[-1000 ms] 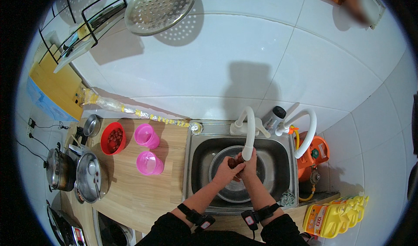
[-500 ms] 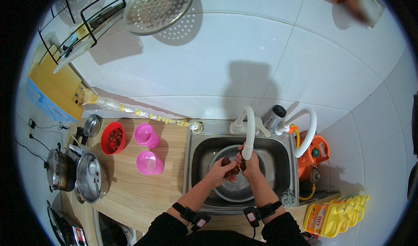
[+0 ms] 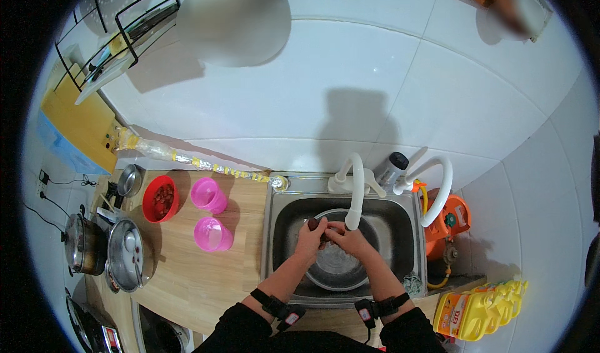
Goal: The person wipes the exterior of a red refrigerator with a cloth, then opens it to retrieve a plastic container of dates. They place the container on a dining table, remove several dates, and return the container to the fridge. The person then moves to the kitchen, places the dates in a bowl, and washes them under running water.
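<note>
Over a round metal basin (image 3: 339, 283) in the sink, my left hand (image 3: 309, 239) is closed around a dark reddish-brown, rounded piece (image 3: 313, 223) that shows above its fingers. My right hand (image 3: 345, 237) meets it with fingers pinched together. A bit of dark brown shows between the two hands; its kind is too small to make out. Just above my right hand ends the white curved faucet spout (image 3: 357, 190). The basin lies inside the steel sink (image 3: 284, 228) and its bottom shows grey.
Left on the wooden counter stand two pink cups (image 3: 209, 195), a red bowl (image 3: 150, 198) of dark red fruits, a metal pan (image 3: 119, 262) and a lidded pot (image 3: 94, 243). Right are a second white spout (image 3: 445, 184), an orange gas cylinder (image 3: 459, 215), yellow jugs (image 3: 487, 309) and a cloth (image 3: 412, 284).
My right hand has moved left from under the spout to meet my left hand. My left hand has shifted slightly left and up, and its brown piece now points upward.
</note>
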Motion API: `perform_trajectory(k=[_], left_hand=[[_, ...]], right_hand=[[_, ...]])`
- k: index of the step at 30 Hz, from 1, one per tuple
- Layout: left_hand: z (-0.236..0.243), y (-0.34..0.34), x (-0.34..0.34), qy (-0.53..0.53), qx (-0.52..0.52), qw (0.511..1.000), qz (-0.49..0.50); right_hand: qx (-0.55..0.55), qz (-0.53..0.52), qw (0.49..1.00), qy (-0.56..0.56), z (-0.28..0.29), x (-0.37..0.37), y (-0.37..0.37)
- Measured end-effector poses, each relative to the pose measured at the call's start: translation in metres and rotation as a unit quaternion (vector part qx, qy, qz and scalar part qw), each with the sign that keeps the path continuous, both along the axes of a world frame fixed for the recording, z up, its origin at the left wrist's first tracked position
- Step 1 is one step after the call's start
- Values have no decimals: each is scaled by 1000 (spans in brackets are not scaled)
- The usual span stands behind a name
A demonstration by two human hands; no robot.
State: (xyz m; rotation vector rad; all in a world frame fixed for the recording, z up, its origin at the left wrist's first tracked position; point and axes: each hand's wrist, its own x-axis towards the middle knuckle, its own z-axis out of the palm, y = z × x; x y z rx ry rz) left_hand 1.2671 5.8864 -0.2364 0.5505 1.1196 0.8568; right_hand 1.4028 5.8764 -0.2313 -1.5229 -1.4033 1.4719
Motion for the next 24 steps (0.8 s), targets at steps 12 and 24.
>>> perform_trajectory(k=[12, 24], left_hand=[[2, 4, 9, 9, 105, 994, 11], [17, 7, 20, 131, 128, 980, -77]], right_hand=[[-51, -83, 986, 137, 11, -4, -4], [-124, -296, 901, 292, 10, -11, -5]])
